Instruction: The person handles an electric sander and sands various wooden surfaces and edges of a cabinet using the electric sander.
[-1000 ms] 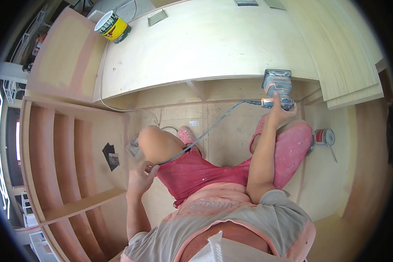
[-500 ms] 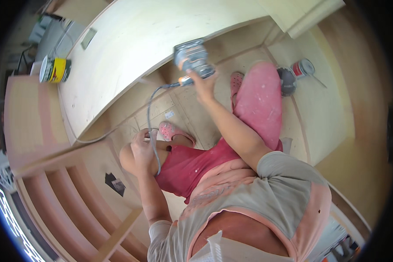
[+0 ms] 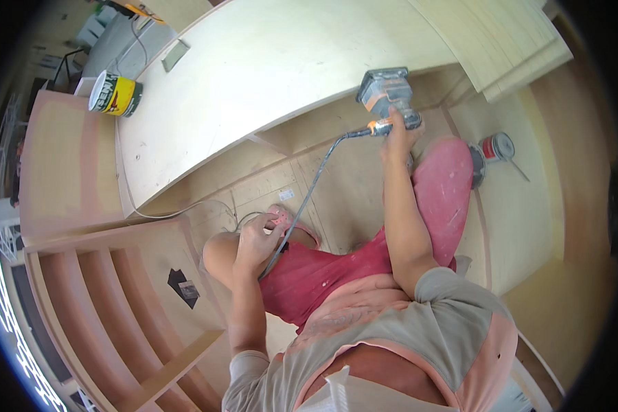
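Observation:
My right hand is closed round the body of an electric sander. The tool is grey with orange parts, and its square pad faces away from me, lifted beside the edge of the large pale panel. A dark power cord leaves the sander and runs down to my left side. Above my left knee, my left hand has its thumb and fingertips drawn together at the cord. The contact is partly hidden, but the fingers seem to pinch it loosely.
A yellow and dark green tub stands at the panel's left end, near a grey-green rectangular piece. At right are a red-labelled can and a dark round container. A shelved wooden unit lies lower left. A thin pale cable trails at left.
My right hand has carried the sander to the right, and the cord between the hands is straighter. My left hand has shifted slightly right. The whole view has also moved a little.

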`<move>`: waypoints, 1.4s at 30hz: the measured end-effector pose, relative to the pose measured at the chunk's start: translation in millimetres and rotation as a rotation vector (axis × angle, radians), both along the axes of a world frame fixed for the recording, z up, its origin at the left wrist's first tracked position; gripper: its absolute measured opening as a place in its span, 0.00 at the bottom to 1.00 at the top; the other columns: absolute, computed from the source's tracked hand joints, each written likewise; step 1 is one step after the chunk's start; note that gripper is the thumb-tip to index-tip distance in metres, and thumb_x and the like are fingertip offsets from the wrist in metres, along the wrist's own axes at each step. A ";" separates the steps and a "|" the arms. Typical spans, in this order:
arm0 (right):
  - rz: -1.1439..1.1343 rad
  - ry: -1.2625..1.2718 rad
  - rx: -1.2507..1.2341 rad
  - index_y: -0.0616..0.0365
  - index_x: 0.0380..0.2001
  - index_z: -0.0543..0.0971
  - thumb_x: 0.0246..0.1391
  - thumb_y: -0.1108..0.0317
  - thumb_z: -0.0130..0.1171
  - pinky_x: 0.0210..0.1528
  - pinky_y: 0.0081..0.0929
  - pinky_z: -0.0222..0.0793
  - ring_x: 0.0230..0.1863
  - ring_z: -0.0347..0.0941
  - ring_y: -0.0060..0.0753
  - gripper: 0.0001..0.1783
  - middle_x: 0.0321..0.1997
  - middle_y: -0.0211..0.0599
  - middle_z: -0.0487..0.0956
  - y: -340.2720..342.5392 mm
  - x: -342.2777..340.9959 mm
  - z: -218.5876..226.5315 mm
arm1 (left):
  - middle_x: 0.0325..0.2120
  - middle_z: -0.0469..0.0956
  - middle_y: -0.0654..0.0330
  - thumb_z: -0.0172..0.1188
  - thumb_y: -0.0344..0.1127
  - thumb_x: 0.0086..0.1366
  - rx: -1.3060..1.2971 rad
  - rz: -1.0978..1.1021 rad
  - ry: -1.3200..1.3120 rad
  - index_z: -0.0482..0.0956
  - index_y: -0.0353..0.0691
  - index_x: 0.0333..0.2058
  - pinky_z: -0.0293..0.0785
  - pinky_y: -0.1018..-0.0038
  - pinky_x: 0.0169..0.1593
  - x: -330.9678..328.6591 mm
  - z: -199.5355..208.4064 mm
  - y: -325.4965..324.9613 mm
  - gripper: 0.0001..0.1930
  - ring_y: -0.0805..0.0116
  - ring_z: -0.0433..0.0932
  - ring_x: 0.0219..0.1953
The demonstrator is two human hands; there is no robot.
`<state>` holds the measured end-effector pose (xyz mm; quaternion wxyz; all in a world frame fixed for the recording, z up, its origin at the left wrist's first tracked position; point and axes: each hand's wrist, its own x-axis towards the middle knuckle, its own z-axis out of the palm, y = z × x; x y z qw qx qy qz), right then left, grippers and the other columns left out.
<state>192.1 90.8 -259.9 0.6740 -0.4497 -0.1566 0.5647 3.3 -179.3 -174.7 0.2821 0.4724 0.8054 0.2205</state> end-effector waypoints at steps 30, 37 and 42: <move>0.162 -0.061 0.022 0.54 0.56 0.52 0.43 0.74 0.64 0.44 0.33 0.68 0.48 0.65 0.36 0.40 0.51 0.42 0.62 -43.4 -51.2 -14.9 | 0.28 0.79 0.47 0.62 0.40 0.51 -0.180 -0.092 -0.017 0.75 0.36 0.38 0.74 0.62 0.39 -21.3 -6.5 -7.9 0.17 0.49 0.79 0.34; 0.334 0.158 -0.052 0.49 0.59 0.44 0.43 0.74 0.63 0.38 0.36 0.71 0.48 0.64 0.35 0.47 0.53 0.42 0.59 -87.2 -82.5 -2.6 | 0.29 0.80 0.45 0.63 0.42 0.53 -0.227 -0.043 -0.002 0.74 0.33 0.46 0.75 0.67 0.38 -27.7 -18.5 -26.6 0.25 0.54 0.80 0.34; 0.470 0.038 0.024 0.58 0.58 0.41 0.42 0.71 0.66 0.44 0.35 0.71 0.50 0.64 0.36 0.50 0.52 0.48 0.59 -123.7 -113.5 -12.2 | 0.28 0.79 0.44 0.63 0.42 0.53 -0.256 -0.020 -0.026 0.73 0.32 0.47 0.75 0.68 0.36 -27.3 -21.0 -27.5 0.25 0.55 0.81 0.32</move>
